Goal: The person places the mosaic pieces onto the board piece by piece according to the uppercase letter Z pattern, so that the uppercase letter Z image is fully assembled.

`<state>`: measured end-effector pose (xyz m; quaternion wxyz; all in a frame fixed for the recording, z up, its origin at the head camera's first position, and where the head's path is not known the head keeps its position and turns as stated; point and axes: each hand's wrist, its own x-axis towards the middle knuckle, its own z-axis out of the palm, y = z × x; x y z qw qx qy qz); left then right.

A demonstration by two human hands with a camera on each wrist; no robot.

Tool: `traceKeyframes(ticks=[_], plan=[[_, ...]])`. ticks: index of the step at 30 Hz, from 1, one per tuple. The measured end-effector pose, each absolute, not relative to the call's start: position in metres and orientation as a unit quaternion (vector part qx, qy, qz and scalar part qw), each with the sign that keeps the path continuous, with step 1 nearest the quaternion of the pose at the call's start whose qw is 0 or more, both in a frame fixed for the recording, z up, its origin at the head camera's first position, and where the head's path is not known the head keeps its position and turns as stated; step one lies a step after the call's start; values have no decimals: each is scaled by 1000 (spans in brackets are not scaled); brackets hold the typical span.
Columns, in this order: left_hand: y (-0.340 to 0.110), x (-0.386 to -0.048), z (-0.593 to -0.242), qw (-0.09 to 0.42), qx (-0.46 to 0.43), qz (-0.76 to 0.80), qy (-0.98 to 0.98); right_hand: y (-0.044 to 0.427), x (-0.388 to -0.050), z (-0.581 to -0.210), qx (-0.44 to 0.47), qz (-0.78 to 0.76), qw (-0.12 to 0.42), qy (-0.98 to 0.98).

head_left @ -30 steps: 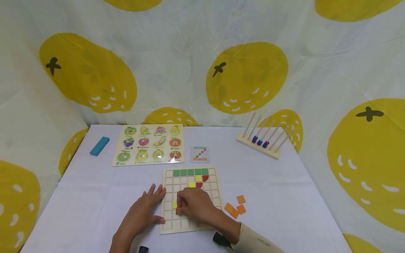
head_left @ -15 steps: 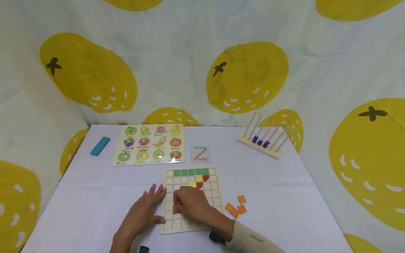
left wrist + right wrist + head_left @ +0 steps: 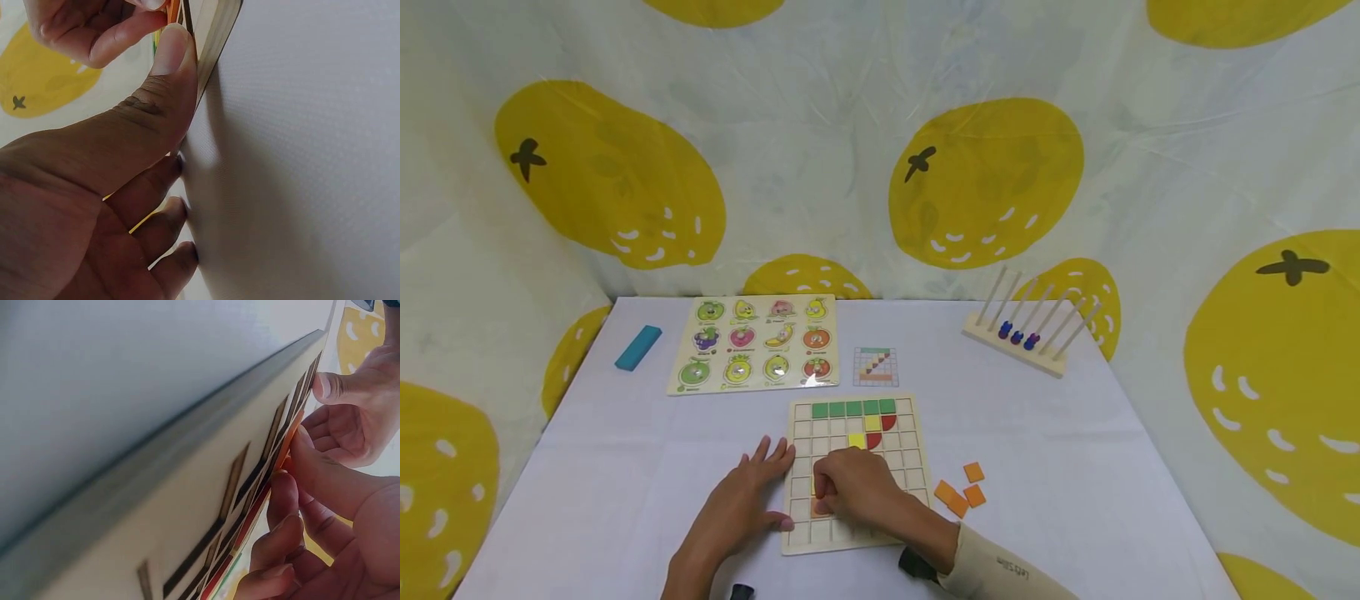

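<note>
A wooden grid board (image 3: 795, 542) lies on the table with a green row at its top and a diagonal of yellow squares and red quarter-round pieces. My right hand (image 3: 861, 487) bends over it, pinching an orange square tile (image 3: 820, 508) low in a left-hand cell. In the right wrist view the thumb touches this orange tile (image 3: 289, 442) near the board's face; part of the tile is hidden by the fingers. With fingers spread, my left hand (image 3: 735, 506) rests along the board's left edge, its thumb (image 3: 172, 53) touching the rim.
Several loose orange tiles (image 3: 957, 503) lie right of the board. Behind it are a pattern card (image 3: 876, 367), a fruit puzzle board (image 3: 756, 354) and a teal block (image 3: 638, 347). A wooden peg rack (image 3: 1018, 346) with beads stands at the back right.
The orange tile in my right hand has shifted slightly left, then nearer to me, and now sits lower in the cell. My left hand has stayed at the board's edge.
</note>
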<state>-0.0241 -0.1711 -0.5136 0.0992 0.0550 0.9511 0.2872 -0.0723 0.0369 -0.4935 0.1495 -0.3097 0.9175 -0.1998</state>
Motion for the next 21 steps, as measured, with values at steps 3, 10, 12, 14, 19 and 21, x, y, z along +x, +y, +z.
traceKeyframes(ticks=[3,10,12,14,19,21], plan=[[-171,-24,-514,101,56,286,951,37,-71,-492,-305,-196,151,920],[-171,-24,-514,104,57,285,951,49,-71,-484,-285,-241,162,913],[-171,-25,-513,106,54,285,951,56,-72,-481,-277,-261,158,911],[-170,-25,-512,109,52,285,951,65,-75,-479,-267,-274,151,911],[-169,-25,-511,115,50,278,952,91,-78,-474,-236,-308,147,910],[-169,-24,-511,116,47,277,953,104,-79,-473,-228,-318,146,909]])
